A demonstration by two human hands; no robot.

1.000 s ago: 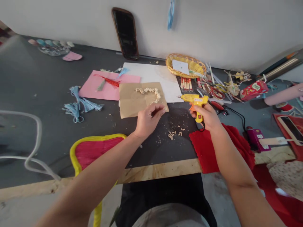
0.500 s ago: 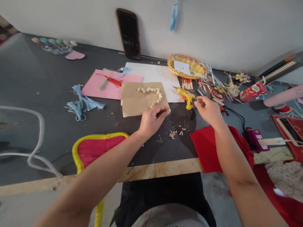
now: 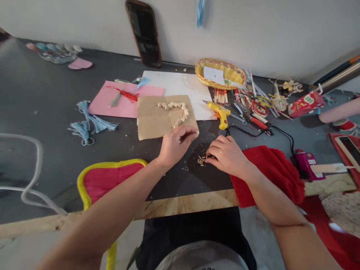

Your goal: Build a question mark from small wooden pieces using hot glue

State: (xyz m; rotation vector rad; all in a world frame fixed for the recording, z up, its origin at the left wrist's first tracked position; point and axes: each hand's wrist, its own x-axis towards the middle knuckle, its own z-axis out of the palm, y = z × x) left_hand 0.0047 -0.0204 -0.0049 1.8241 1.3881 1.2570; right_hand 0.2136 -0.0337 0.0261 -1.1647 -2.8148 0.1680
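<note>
Pinched together, the fingers of my left hand (image 3: 176,144) hold a small pale piece at the lower right corner of the brown paper (image 3: 153,118). A curved line of small cream pieces (image 3: 184,110) lies on that paper, just above the hand. My right hand (image 3: 226,155) is lowered to the table beside a pile of tiny wooden pieces (image 3: 201,160); its thumb and fingertips are slightly apart at the pile's right side, with nothing clearly seen between them. Behind it rests a yellow glue gun (image 3: 221,113), untouched, nozzle toward the paper.
Blue tassels (image 3: 97,120) and pink paper (image 3: 101,99) lie left. A wicker basket (image 3: 221,73), tools and scraps fill the back right. Red cloth (image 3: 264,170) sits under my right forearm, a yellow-edged pink piece (image 3: 107,178) near my left. A black cord (image 3: 247,131) crosses behind my right hand.
My right hand has moved from beside the glue gun down and left to the small wooden pieces. My left hand keeps its pinch near the paper's corner. The view has shifted slightly.
</note>
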